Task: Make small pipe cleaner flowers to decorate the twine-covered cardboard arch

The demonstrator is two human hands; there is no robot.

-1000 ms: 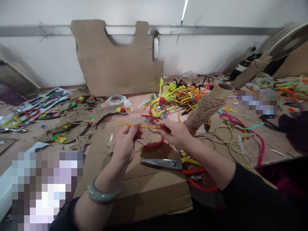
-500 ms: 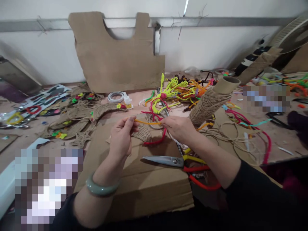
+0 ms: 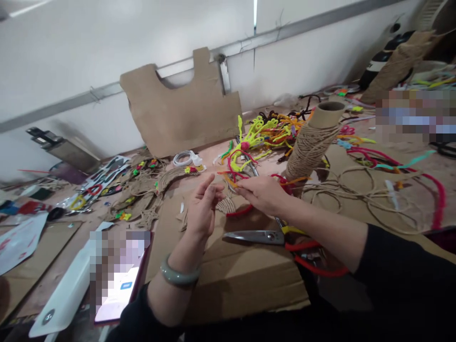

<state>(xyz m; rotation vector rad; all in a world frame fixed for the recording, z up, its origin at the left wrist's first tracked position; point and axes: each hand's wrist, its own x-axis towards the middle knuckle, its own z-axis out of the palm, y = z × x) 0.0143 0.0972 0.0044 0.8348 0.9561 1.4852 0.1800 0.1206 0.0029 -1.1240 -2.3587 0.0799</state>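
Note:
My right hand (image 3: 261,194) pinches an orange pipe cleaner (image 3: 229,180), whose free end points up and left. To its left is my left hand (image 3: 204,205), raised with thumb and fingers apart and nothing visible between them. Below both hands lies a cardboard sheet (image 3: 231,280). On it rests a piece of coiled twine (image 3: 226,205), partly hidden by my hands, with a red pipe cleaner (image 3: 239,213) beside it. Scissors (image 3: 254,236) with red and yellow handles lie just nearer to me, blades pointing left.
A twine-wound tube (image 3: 309,147) stands to the right, near loose twine (image 3: 342,190). Bright pipe cleaners (image 3: 260,135) are heaped behind. A cut cardboard panel (image 3: 185,109) leans on the wall. Twine pieces (image 3: 133,204) and a phone (image 3: 123,289) lie left.
My left hand has let go of the orange pipe cleaner's end, which was stretched between both hands. The right hand still holds it. The view has tilted and swung left.

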